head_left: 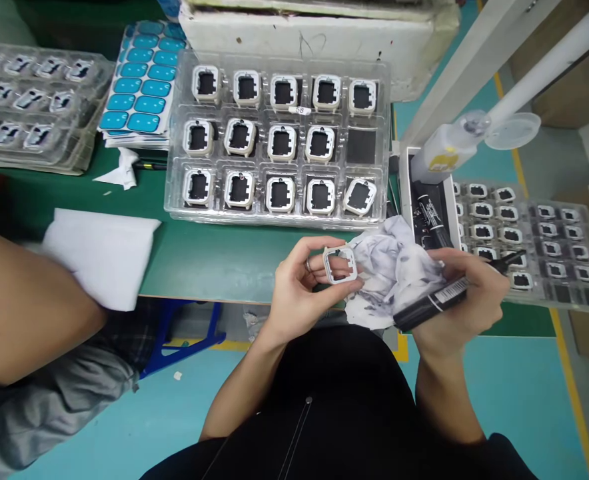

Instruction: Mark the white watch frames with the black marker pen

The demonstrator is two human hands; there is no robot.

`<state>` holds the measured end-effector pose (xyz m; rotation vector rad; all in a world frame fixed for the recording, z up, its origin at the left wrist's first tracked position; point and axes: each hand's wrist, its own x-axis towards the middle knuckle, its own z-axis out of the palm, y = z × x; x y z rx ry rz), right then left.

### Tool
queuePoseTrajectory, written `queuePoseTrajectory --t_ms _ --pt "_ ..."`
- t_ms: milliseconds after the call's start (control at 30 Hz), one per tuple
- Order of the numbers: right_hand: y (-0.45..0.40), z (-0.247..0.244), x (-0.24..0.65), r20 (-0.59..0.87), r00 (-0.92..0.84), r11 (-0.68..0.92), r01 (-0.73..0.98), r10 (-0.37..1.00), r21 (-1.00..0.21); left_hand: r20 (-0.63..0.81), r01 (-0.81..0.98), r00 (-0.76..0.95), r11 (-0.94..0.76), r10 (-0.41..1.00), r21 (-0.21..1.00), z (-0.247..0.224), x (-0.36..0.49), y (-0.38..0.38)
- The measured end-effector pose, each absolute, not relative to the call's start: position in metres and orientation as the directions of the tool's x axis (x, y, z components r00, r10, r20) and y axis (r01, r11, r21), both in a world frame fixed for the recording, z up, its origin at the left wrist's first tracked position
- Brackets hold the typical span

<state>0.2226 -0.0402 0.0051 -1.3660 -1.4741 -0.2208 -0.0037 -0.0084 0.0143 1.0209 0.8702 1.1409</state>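
My left hand [302, 287] pinches a white watch case frame [328, 268], a hollow rounded square, between thumb and fingers above the table's front edge. In my right hand [467, 300] is a black marker pen [427, 308], its dark tip pointing away to the right. A crumpled white cloth [392, 267] with dark ink stains lies between my hands, partly behind the marker; whether my right fingers also grip it I cannot tell. Beyond my hands sits a clear plastic tray [277, 217] holding rows of similar frames, with one pocket [364, 145] bare in the middle row.
A second tray [564, 293] of frames is at the right, beside a box [409, 193] with markers and a bottle [442, 150]. Sheets of blue stickers [144, 87], stacked trays [69, 157] and a folded white cloth [104, 253] are left. Another person's arm [29, 300] reaches in there.
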Motion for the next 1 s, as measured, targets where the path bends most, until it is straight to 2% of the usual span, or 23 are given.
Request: queuePoseTrajectory --t_ms 100,233,333,467,600,800,1000 --pt "-0.039 0.006 0.218 0.813 0.207 0.428 0.765 0.544 -0.481 -0.053 -0.279 0.236 0.120 0.970 0.953 0.016 -0.004 -0.009" --pt "-0.031 0.007 0.210 0.793 0.247 0.479 0.684 0.557 -0.550 -0.071 -0.298 0.264 0.152 0.962 0.942 0.020 -0.005 -0.009" --pt "-0.027 0.013 0.202 0.764 0.273 0.549 0.561 0.584 -0.620 -0.071 -0.312 0.266 0.156 0.961 0.937 0.021 -0.005 -0.009" --pt "-0.025 0.024 0.197 0.681 0.339 0.550 0.409 0.649 -0.728 -0.051 -0.315 0.254 0.133 0.966 0.940 0.018 -0.004 -0.008" --pt "-0.022 0.029 0.199 0.644 0.353 0.564 0.312 0.679 -0.765 -0.047 -0.310 0.256 0.128 0.966 0.942 0.015 -0.005 -0.009" --pt "-0.019 0.029 0.200 0.659 0.334 0.576 0.321 0.674 -0.752 -0.040 -0.306 0.254 0.119 0.966 0.944 0.017 -0.006 -0.010" --pt "-0.020 0.025 0.202 0.735 0.276 0.623 0.397 0.620 -0.674 0.006 -0.311 0.244 0.072 0.970 0.948 0.017 -0.005 -0.009"
